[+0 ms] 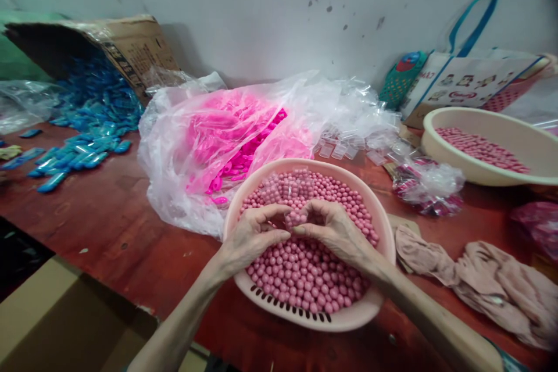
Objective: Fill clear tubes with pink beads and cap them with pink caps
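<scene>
A pink plastic basket (386, 232) full of round pink beads (305, 288) stands in front of me. Over the beads, my left hand (255, 235) and my right hand (333, 229) meet, thumbs and fingers pinched from both sides on a small clear plastic case (295, 218). Pink beads show in or through this case; which of the two I cannot tell. Just beyond my fingers, more clear plastic pieces (288, 185) rest on the beads.
Behind the basket lie a bag of bright pink plastic parts (235, 139) and loose clear cases (344, 142). Blue parts (87, 148) spill from a cardboard box (135, 52) at left. To the right are a cream basin (462, 163), a cloth (492, 285) and a tote bag (466, 78).
</scene>
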A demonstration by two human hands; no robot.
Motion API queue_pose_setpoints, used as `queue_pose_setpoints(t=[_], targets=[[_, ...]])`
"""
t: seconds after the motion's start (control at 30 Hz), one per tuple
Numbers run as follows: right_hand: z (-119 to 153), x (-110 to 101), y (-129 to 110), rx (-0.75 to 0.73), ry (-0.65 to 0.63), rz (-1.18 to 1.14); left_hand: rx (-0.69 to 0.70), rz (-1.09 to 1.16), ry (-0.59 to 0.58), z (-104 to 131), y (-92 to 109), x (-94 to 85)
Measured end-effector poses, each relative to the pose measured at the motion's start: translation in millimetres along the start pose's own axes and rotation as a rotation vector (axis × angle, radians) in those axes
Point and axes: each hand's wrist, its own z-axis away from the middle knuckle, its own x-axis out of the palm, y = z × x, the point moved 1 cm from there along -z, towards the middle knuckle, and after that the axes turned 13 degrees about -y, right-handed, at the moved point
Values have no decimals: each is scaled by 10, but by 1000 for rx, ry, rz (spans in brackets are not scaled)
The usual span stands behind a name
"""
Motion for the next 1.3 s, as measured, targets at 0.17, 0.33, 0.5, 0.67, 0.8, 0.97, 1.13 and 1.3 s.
queue_pose_setpoints(t=[0.17,0.33,0.5,0.67,0.8,0.97,1.13,1.3], targets=[[-22,81,-15,-44,-28,-38,27,66,-17,-4,18,-13],[12,46,-116,-129,5,26,28,115,-37,20,61,-8],[14,29,-168,-264,-79,239,40,84,-140,26,65,2],[13,28,-166,-258,-128,356,48,-71,-203,31,79,-7],[23,14,-172,-238,-160,385,38,-92,-191,29,72,-13],[28,-2,-126,-251,-130,301,41,-68,-167,28,66,-19],[22,-33,-91,-180,-2,166,-1,123,-89,49,67,-28],[30,-53,-55,-176,199,256,6,206,50,48,64,-24]])
